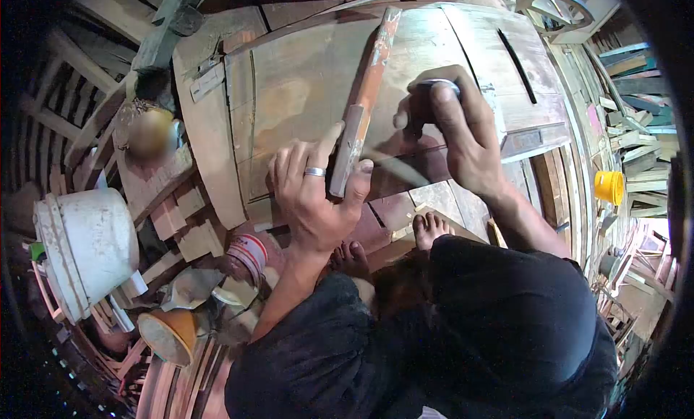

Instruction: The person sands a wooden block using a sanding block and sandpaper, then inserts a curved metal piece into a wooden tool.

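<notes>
A long narrow wooden bar [372, 72] with worn orange paint lies on the wooden panel [303, 65], its lower end towards me. My left hand [312, 195], with a ring on one finger, grips that end between thumb and forefinger, along a shorter brown strip [349, 140]. To the right, my right hand [463, 126] is raised above the panel, fingers curled around a small round object [439, 82] with a shiny rim; most of it is hidden. A blurred pale sliver [397, 168] shows between the hands; I cannot make out what it is.
At the left are a dirty white bucket [101, 242], an orange-rimmed container [168, 337] and wood offcuts [201, 242]. A yellow bucket [609, 187] stands at the right near stacked wood [640, 140]. My bare feet [431, 229] are below the panel.
</notes>
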`<state>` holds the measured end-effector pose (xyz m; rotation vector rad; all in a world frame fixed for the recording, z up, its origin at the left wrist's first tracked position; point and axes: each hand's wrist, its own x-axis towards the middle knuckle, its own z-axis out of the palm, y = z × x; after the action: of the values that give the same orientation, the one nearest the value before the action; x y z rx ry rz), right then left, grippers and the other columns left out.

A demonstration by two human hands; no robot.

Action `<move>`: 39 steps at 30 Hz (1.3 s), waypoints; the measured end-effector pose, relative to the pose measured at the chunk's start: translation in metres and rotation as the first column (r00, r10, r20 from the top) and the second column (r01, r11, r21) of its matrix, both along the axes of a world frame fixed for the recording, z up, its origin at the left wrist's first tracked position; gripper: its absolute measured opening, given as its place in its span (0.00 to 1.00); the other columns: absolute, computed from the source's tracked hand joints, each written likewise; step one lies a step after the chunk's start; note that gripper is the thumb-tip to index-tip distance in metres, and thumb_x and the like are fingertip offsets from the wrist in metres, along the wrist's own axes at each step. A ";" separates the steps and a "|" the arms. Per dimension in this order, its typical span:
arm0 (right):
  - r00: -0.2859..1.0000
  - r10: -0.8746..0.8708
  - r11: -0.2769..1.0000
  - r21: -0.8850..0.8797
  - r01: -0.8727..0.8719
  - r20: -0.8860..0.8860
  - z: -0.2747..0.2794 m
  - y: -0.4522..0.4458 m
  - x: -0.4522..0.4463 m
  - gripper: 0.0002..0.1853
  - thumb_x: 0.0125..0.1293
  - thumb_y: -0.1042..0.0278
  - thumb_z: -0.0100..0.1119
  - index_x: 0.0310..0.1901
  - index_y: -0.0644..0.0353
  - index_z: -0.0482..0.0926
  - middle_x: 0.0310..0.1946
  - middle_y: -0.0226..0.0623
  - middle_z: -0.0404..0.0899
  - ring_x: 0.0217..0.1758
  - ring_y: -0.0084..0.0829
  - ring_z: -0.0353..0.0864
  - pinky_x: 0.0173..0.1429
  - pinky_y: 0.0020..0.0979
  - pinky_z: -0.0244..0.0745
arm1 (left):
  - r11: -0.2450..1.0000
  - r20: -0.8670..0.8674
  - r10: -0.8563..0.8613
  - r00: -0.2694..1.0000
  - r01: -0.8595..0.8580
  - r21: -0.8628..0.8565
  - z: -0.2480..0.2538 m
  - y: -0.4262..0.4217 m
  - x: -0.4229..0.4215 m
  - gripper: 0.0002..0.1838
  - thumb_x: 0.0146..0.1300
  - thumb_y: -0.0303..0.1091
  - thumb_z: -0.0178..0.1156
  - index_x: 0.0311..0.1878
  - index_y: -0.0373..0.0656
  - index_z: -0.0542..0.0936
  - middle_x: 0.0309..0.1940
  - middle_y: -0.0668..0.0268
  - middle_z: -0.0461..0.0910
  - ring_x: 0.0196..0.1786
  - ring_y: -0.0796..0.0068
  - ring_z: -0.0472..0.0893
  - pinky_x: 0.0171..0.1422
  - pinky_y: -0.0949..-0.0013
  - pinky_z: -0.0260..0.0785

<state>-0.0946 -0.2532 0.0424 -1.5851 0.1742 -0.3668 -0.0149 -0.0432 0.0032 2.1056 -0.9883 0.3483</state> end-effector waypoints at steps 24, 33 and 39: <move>0.976 0.159 0.972 0.200 -0.128 -0.150 -0.005 0.016 0.009 0.17 0.86 0.60 0.49 0.65 0.62 0.74 0.39 0.31 0.81 0.34 0.19 0.81 0.40 0.24 0.78 | 0.996 0.027 -0.079 0.997 0.078 0.041 0.004 0.002 0.000 0.40 0.57 0.65 0.72 0.62 0.41 0.83 0.39 0.59 0.80 0.45 0.53 0.78 0.60 0.50 0.65; 0.998 -0.003 1.000 -0.020 0.002 -0.064 -0.015 0.028 0.006 0.10 0.81 0.67 0.60 0.54 0.64 0.76 0.41 0.36 0.83 0.45 0.22 0.81 0.50 0.29 0.79 | 0.985 0.032 -0.130 0.991 0.125 0.120 0.008 0.006 0.000 0.43 0.56 0.62 0.73 0.67 0.40 0.79 0.44 0.56 0.80 0.46 0.50 0.77 0.58 0.50 0.65; 0.998 -0.050 0.988 -0.150 0.046 -0.025 -0.018 0.030 0.008 0.12 0.78 0.69 0.64 0.55 0.65 0.76 0.37 0.42 0.86 0.39 0.28 0.86 0.44 0.31 0.81 | 0.977 0.033 -0.119 0.992 0.111 0.180 0.010 0.004 -0.002 0.40 0.56 0.53 0.70 0.69 0.40 0.79 0.43 0.56 0.76 0.48 0.51 0.75 0.60 0.48 0.64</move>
<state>-0.0862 -0.2228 0.0240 -1.7374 0.2108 -0.4024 -0.0173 -0.0388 0.0131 2.1953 -1.2005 0.2564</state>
